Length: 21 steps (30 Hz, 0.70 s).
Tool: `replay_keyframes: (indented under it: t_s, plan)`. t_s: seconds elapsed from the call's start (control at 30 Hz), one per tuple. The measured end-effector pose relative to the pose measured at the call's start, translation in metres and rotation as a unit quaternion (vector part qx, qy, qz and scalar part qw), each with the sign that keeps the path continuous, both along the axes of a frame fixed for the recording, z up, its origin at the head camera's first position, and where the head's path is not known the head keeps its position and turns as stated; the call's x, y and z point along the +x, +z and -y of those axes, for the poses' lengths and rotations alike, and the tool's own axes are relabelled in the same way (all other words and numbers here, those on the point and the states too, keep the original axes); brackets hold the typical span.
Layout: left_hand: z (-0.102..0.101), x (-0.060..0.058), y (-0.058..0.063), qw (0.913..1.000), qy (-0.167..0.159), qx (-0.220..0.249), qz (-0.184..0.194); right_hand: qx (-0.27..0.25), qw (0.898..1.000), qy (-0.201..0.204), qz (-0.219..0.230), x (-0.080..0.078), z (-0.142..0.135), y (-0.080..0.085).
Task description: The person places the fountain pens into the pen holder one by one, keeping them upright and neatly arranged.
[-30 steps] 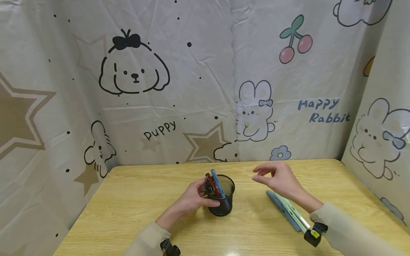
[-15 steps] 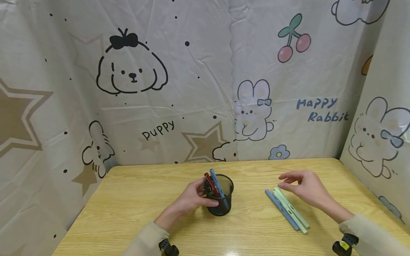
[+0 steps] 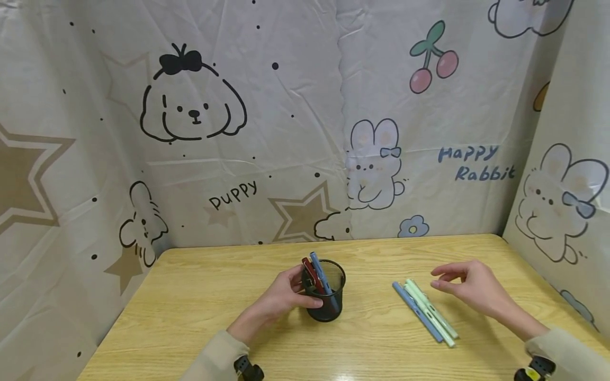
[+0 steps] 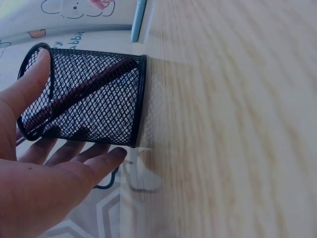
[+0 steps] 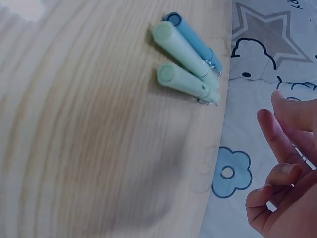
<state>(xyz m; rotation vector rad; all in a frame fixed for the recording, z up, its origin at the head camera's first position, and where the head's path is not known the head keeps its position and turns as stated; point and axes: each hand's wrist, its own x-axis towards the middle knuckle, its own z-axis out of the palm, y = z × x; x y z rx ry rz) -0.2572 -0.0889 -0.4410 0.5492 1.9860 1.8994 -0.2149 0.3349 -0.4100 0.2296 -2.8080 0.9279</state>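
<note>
My left hand point(image 3: 281, 293) holds a black mesh pen cup point(image 3: 329, 313) upright on the table, thumb on the near side and fingers round the left. Inside the cup lean a dark red pen point(image 3: 312, 274) and a blue pen point(image 3: 321, 272). The left wrist view shows the thumb at the rim of the cup point(image 4: 94, 99). To the right lie a blue pen point(image 3: 415, 309) and two light green pens point(image 3: 436, 310), side by side and slanting. Just right of them hovers my right hand point(image 3: 474, 288), its fingers loosely bent and holding nothing.
The wooden table point(image 3: 214, 296) backs onto a patterned curtain point(image 3: 295, 132), which also hangs along both sides. A wrist strap with a small black device point(image 3: 250, 368) sits on my left sleeve, and another point(image 3: 536, 369) is on my right.
My right hand has moved right and somewhat lower, from above the far end of the loose pens to beside them. The left hand stays on the pen cup; the view shifts slightly.
</note>
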Motion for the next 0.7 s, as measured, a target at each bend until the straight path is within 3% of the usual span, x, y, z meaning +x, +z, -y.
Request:
replay_keyframes:
  t_s: [0.43, 0.7]
  plan:
    - [0.0, 0.001, 0.003, 0.9999, -0.008, -0.007, -0.001, -0.011, 0.999, 0.011, 0.041, 0.007, -0.014, -0.009]
    - [0.0, 0.0, 0.003, 0.9999, -0.013, -0.001, 0.0, 0.005, 0.998, 0.043, 0.056, 0.007, -0.017, -0.012]
